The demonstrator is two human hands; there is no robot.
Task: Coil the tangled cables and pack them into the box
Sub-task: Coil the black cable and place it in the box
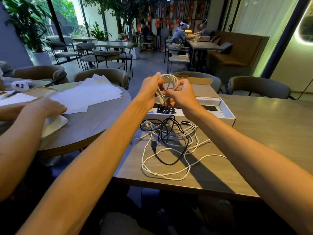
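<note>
Head cam is showing left hand [150, 89] and right hand [182, 94] both gripping the white coil [170, 78] over the box [228, 114] at 12 o'clock, its loose plug end [162, 103] dangling and probably risking unwinding onto the tangle [176, 132] at 6 o'clock.

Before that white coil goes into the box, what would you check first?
1. White coil gathered into loops: ok, the left hand and right hand both grip it above the box.
2. Loose end tucked in: not ok, its plug hangs free below the hands.
3. Box open: ok.
4. Room left in the box: cannot tell; a black coil already lies inside, and the hands hide part of the inside.
5. Coil free of the tangle on the table: cannot tell, its other end is hidden.
</note>
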